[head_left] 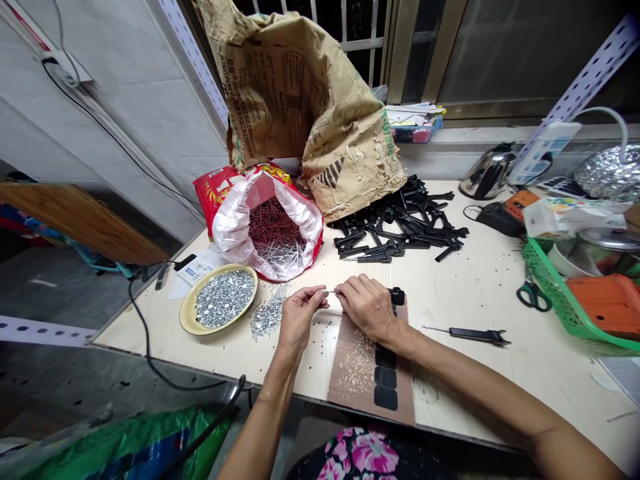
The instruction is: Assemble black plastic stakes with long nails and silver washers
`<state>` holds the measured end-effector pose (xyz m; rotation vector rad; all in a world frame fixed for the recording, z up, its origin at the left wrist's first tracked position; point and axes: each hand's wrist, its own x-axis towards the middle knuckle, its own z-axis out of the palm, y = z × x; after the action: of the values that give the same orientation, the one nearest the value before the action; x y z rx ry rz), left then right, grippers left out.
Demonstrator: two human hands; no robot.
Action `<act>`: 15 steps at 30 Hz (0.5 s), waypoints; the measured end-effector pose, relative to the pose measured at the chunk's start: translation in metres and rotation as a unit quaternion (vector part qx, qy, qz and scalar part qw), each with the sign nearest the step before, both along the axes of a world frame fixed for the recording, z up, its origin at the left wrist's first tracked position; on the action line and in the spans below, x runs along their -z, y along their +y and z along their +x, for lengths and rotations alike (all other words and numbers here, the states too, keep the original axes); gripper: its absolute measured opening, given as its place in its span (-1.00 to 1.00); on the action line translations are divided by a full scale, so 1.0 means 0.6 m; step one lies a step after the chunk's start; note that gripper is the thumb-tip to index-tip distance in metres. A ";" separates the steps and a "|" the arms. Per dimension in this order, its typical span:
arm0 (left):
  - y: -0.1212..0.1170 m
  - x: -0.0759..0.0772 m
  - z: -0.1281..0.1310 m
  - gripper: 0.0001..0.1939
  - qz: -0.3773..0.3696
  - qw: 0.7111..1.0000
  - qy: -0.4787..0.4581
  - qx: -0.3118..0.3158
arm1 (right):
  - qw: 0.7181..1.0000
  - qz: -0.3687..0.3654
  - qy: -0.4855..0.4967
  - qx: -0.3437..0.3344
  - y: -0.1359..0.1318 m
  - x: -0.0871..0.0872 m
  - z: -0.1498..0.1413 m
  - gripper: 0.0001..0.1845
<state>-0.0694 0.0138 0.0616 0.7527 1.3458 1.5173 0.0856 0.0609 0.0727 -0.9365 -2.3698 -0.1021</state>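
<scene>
My left hand [299, 313] and my right hand [366, 305] meet over the table's front middle. My right hand is closed around a black plastic piece [397, 295] with a thin metal pin [331, 291] sticking out to the left. My left hand pinches at the tip of that pin; what is between its fingers is too small to name. A loose heap of small silver washers [267, 313] lies just left of my left hand, beside a yellow dish [189, 319] filled with more of them.
A red-and-white bag of pins [274, 230] and a torn brown paper sack [305, 100] stand behind. Black plastic pieces [400, 227] are piled at centre back. One finished piece [467, 333], scissors [533, 295], a green basket [560, 300] and a kettle [487, 175] sit right.
</scene>
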 end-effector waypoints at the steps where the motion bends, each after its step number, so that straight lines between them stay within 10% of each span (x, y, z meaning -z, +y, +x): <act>1: 0.000 0.000 0.003 -0.75 0.001 1.000 0.006 -0.002 | 1.000 0.011 0.000 0.001 0.001 0.004 0.001 -0.76; 15: 0.011 0.002 0.040 -0.76 0.005 0.996 0.083 0.014 | 0.987 -0.159 0.036 0.000 0.003 0.008 0.046 -0.75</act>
<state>-0.0457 0.0204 0.0604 0.9164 1.4448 1.4661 0.1133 0.0629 0.0677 -1.0660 -2.3587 0.3130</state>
